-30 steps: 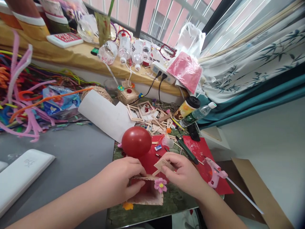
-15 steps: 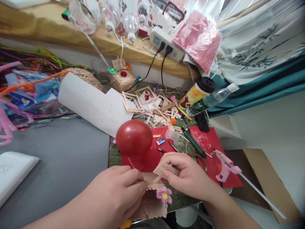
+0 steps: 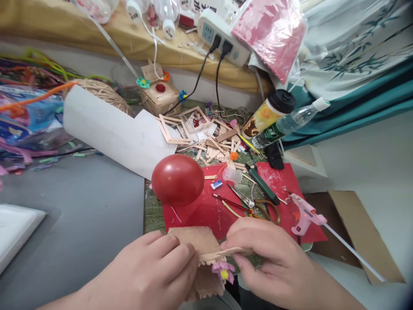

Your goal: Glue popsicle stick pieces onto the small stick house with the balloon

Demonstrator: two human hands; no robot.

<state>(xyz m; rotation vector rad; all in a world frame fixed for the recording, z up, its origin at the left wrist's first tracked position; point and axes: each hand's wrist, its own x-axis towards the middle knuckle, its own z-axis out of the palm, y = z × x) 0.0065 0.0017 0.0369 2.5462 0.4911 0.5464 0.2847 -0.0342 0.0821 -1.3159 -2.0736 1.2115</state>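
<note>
My left hand [image 3: 151, 269] is closed around a small craft-stick box [image 3: 206, 286] with scalloped edges, at the bottom centre. Its flat tan top [image 3: 193, 239] faces up, and a pink flower with a yellow centre [image 3: 224, 272] sits at its right front corner. Between the thumb and fingers of my right hand [image 3: 267, 258] is a small wooden sign [image 3: 237, 251], seen nearly edge-on. The sign's left end is at the box's right edge; whether they touch, I cannot tell. A red balloon [image 3: 178, 179] rests just beyond the box.
Scissors [image 3: 247, 199], a pencil [image 3: 230, 203], an eraser [image 3: 216, 184] and a green cutter [image 3: 263, 185] lie on red sheets. A pink glue gun [image 3: 305, 215] is on the right. Loose craft sticks [image 3: 216, 148], a cup [image 3: 269, 113] and a bottle [image 3: 290, 122] stand behind; a grey laptop [image 3: 80, 215] lies left.
The wooden sign has turned from showing its face to nearly edge-on, and my right hand has shifted slightly right and down. More of the box top shows. The whole view has shifted a little.
</note>
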